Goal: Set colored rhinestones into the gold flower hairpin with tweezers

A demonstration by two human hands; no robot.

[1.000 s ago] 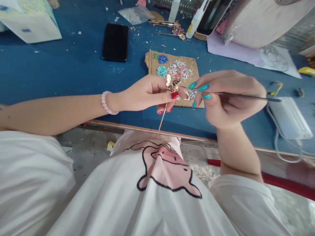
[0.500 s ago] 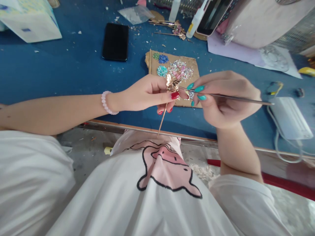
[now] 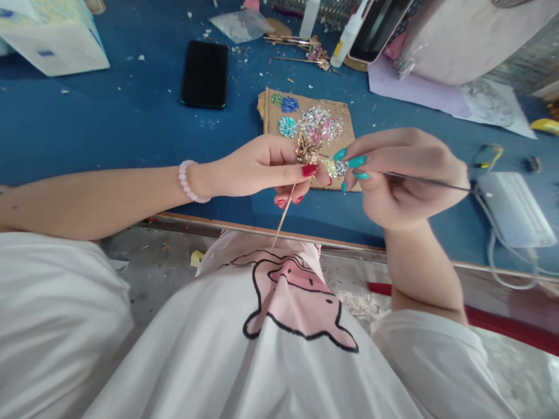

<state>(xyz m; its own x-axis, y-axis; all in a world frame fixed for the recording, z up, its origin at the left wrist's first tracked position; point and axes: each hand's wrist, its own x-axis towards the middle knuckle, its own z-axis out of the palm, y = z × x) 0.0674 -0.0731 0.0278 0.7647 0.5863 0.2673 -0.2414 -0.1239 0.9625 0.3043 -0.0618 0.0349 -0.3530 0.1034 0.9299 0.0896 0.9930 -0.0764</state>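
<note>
Between thumb and fingers, my left hand [image 3: 262, 169] pinches a gold hairpin [image 3: 283, 218], its stick slanting down toward my shirt. The pin's gold butterfly and flower ornament [image 3: 306, 148] shows above my red thumbnail. My right hand [image 3: 402, 171], with teal nails, is closed around a thin dark metal tool [image 3: 430, 181] whose tip points left, close beside the ornament. Under both hands lies a piece of cardboard [image 3: 345, 116] bearing small heaps of green, blue, turquoise, yellow and clear-pink beads, partly hidden by my fingers.
A black phone [image 3: 205, 74] lies behind my left hand. Finished-looking hairpins [image 3: 301, 49], a glue bottle [image 3: 347, 41] and a plastic bag [image 3: 242, 26] are at the back. A tissue box [image 3: 52, 41] stands back left; a white device with a cable [image 3: 515, 209] lies right.
The ornament has turned slightly and the stick's lower end has swung left. My right hand has shifted slightly right with the tool, whose tip has drawn back a little from the ornament.
</note>
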